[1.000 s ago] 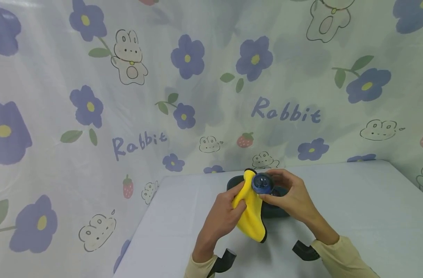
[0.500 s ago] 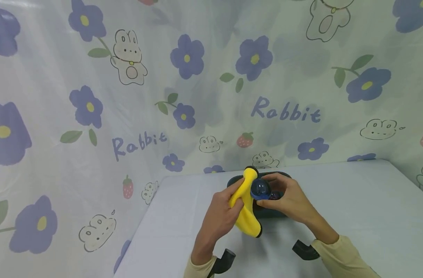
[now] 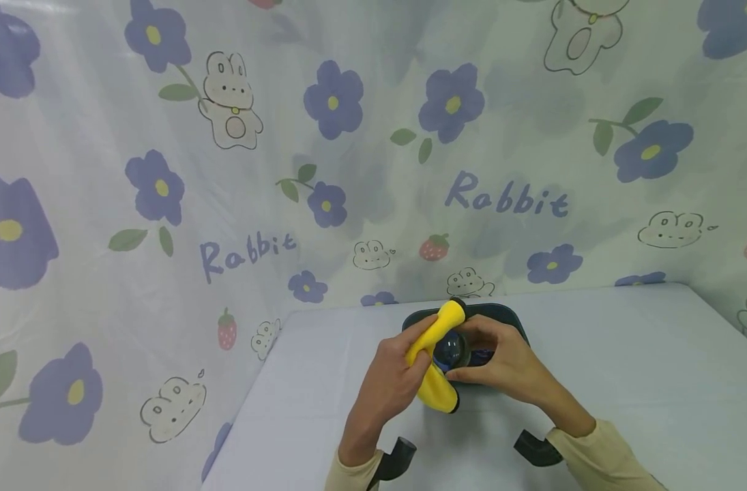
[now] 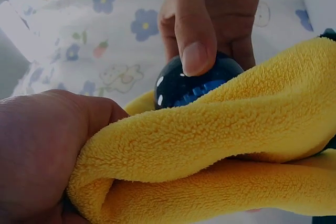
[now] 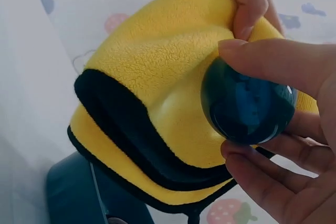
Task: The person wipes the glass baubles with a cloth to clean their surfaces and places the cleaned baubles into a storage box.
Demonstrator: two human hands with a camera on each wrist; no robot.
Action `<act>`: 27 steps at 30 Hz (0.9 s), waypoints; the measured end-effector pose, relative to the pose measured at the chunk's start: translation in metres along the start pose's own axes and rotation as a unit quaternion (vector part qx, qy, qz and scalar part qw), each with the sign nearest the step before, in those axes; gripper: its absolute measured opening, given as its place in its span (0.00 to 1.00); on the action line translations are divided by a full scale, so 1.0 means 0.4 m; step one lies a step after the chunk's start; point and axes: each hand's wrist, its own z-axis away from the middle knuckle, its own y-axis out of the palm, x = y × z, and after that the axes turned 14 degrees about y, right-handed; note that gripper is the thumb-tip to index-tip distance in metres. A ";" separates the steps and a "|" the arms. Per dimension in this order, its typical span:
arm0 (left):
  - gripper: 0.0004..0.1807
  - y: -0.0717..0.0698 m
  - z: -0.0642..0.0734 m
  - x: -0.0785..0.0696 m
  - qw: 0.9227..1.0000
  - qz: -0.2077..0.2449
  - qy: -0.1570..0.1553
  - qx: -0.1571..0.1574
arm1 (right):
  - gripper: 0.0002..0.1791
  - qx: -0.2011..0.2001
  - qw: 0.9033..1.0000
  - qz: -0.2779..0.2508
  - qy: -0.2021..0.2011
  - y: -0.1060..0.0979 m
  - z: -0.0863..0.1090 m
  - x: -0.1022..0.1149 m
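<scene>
A yellow plush cloth [image 3: 437, 392] with dark edging is held in my left hand [image 3: 391, 378]. In the left wrist view the cloth [image 4: 157, 140] lies folded over on itself, gripped at its left end by my left hand [image 4: 47, 150]. A glossy see-through ball [image 3: 450, 349], dark with blue inside, is pinched between the thumb and fingers of my right hand [image 3: 514, 361]. The right wrist view has the ball [image 5: 247, 103] against or just in front of the cloth [image 5: 173, 40]. In the left wrist view, cloth hides the ball's lower part.
A dark green basin [image 3: 502, 312] stands on the white table [image 3: 625, 368] behind and below the hands. Something dark blue [image 3: 482, 357] shows inside it, too covered to identify. A printed rabbit-and-flower curtain [image 3: 373, 170] hangs behind the table. A black curved piece sits at each sleeve.
The ball and my right fingers have moved down and left, and the ball is now partly behind the cloth. The cloth's upper end has swung to the right, and its lower part hangs shorter.
</scene>
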 end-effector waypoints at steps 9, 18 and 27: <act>0.29 -0.005 0.001 0.023 1.000 0.011 0.011 0.016 | 0.32 0.022 0.999 -0.029 -0.030 -0.006 0.007 0.008; 0.30 -0.007 0.000 0.030 0.999 0.035 0.009 0.035 | 0.31 0.004 0.996 -0.080 -0.050 -0.005 0.010 0.011; 0.30 -0.010 -0.003 0.018 0.997 0.038 -0.005 0.063 | 0.32 -0.002 0.990 -0.138 -0.033 -0.007 0.006 0.017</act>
